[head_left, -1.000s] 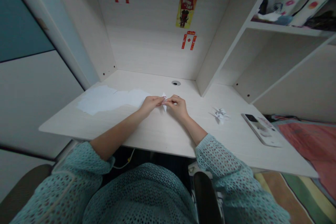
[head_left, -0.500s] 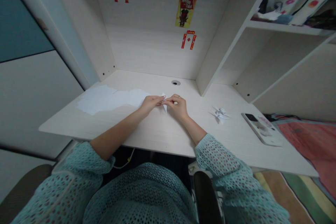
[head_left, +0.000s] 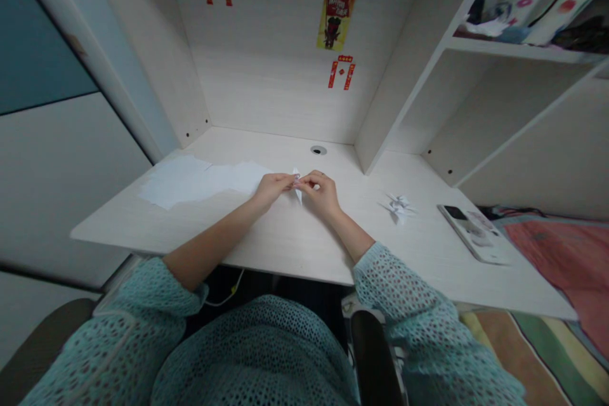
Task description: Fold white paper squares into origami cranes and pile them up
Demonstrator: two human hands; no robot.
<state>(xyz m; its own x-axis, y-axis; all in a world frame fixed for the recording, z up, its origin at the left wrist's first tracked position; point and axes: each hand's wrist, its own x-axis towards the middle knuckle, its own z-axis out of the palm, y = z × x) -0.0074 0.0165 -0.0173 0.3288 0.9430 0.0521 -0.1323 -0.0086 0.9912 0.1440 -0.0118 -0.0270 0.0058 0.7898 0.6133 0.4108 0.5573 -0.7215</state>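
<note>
A small folded piece of white paper (head_left: pixel 298 194) is pinched between my two hands above the pale desk (head_left: pixel 285 241). My left hand (head_left: pixel 275 187) grips it from the left, thumb and fingers closed near its middle. From the other side my right hand (head_left: pixel 321 189) holds it with thumb and forefinger, fingertips almost touching those of the left. Pointed ends of the paper stick out above and below the fingers; its middle is hidden by them. To the right lie white folded-paper figures (head_left: pixel 399 206) with thin points, bunched together.
Loose white paper sheets (head_left: pixel 190 181) spread over the desk's left side. A phone (head_left: pixel 473 235) lies at the right, beyond the paper figures. An upright divider (head_left: pixel 399 70) meets the desk behind my right hand. A chair armrest (head_left: pixel 373 355) stands below the front edge.
My fingertips have shifted very slightly on the folded paper, which stays at nearly the same spot. Everything else looks unmoved.
</note>
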